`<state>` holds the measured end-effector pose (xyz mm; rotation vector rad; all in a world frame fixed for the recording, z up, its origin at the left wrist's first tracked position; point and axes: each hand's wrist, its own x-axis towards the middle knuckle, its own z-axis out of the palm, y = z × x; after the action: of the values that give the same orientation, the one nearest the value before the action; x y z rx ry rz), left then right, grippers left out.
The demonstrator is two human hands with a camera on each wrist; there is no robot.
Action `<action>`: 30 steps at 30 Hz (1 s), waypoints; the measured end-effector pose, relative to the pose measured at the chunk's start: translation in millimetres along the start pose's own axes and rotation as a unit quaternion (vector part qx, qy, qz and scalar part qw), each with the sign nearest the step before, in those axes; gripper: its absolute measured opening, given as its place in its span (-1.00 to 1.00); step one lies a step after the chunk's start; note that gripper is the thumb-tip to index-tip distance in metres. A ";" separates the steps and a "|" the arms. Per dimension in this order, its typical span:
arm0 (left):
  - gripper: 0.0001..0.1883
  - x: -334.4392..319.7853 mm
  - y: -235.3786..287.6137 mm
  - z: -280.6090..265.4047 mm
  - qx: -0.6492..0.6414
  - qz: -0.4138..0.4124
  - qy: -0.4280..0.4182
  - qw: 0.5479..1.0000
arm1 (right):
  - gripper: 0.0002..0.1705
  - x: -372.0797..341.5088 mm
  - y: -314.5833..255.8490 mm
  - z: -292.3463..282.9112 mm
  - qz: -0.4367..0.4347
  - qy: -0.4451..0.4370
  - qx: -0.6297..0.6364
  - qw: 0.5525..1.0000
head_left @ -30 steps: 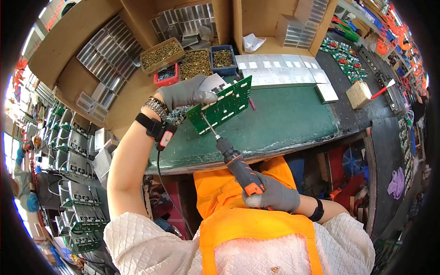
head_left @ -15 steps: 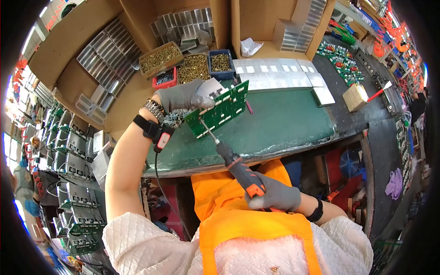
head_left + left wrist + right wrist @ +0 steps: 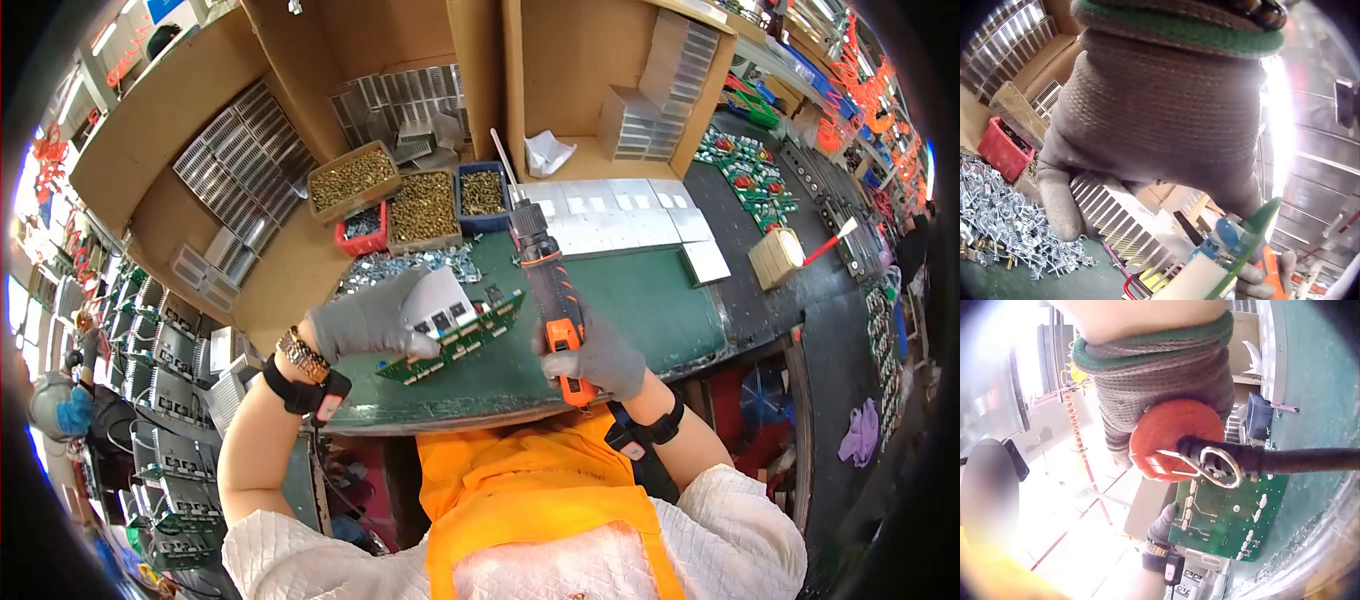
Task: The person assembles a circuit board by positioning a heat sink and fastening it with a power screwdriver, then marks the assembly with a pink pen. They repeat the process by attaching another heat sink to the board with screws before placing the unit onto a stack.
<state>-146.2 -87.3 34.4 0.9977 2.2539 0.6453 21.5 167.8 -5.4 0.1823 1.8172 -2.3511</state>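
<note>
A grey-gloved left hand [image 3: 375,318] grips a green circuit board [image 3: 462,346] with a silver heat sink [image 3: 436,292] on it. The board is tilted above the green mat, its components facing away from the body. In the left wrist view the fingers lie around the heat sink's fins [image 3: 1124,220]. My right hand [image 3: 600,360], also gloved, holds an electric screwdriver [image 3: 545,275] upright beside the board. Its long bit [image 3: 506,160] points away from me, apart from the board. The right wrist view shows the tool's orange end [image 3: 1175,431] and the board's soldered back [image 3: 1225,515].
Small silver metal clips [image 3: 1016,219] lie heaped beyond the left hand. Behind them stand a red bin [image 3: 362,247], a blue bin [image 3: 483,222] and trays of brass-coloured screws [image 3: 425,205]. Flat metal blocks [image 3: 620,222] line the mat's back edge. Cardboard boxes [image 3: 580,60] hold more heat sinks.
The screwdriver, earlier with its bit at the board's back, has swung up and away from it. My left hand has come lower and nearer, turning the board so its component side shows.
</note>
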 end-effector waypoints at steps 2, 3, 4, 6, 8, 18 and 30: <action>0.00 3.4 -6.7 -10.7 -0.049 0.006 -0.043 0.998 | -0.23 14.9 0.4 -2.2 0.009 -0.028 0.010 1.000; -0.02 5.9 -8.9 -16.6 -0.101 0.018 -0.089 0.991 | -0.22 19.3 2.7 -4.5 0.014 -0.040 0.005 0.999; -0.16 16.2 -24.4 -21.2 -0.137 0.012 -0.107 0.985 | -0.21 22.6 4.5 -6.5 0.018 -0.052 0.000 0.998; -0.26 35.4 -30.3 -33.5 -0.107 -0.035 -0.022 0.993 | -0.20 24.6 4.1 -7.9 0.004 -0.060 0.002 0.998; -0.35 63.2 -45.1 -43.6 -0.080 -0.081 0.062 0.992 | -0.19 23.7 7.2 -7.6 -0.005 -0.065 0.033 0.997; -0.75 190.7 -97.8 -16.6 0.278 -0.033 0.138 0.950 | -0.11 24.5 23.4 -16.0 0.009 -0.088 0.065 0.994; -0.83 164.9 -86.1 -34.4 0.145 -0.010 0.218 0.965 | 0.00 22.6 39.3 -3.9 -0.010 -0.071 0.057 0.996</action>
<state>-302.2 -17.9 -47.0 1.0453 2.8046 0.5805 7.4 160.7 -48.1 0.0107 1.6313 -2.4151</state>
